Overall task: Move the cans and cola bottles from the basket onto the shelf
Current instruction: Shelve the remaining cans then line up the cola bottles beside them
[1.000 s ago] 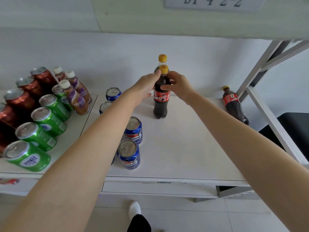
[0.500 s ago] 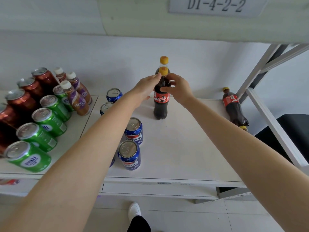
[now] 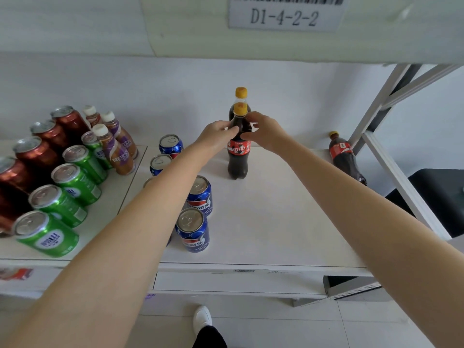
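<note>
I have my left hand (image 3: pixel 218 133) and right hand (image 3: pixel 263 131) both gripping the shoulder of a dark plastic cola bottle (image 3: pixel 238 159) with a yellow cap and red label. It stands upright toward the back edge of the white shelf board (image 3: pixel 276 222). A second yellow-capped cola bottle (image 3: pixel 241 93) stands just behind it. Blue metal cans (image 3: pixel 194 233) stand nearer the front edge, and a third cola bottle (image 3: pixel 345 156) sits at the back right corner

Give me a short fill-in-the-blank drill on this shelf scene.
1. The left hand and right hand hold the front cola bottle, whose label is ____.
2. A second cola bottle stands directly ____ it.
3. The Pepsi cans by the left forearm are coloured ____.
Missing words: red; behind; blue.
</note>
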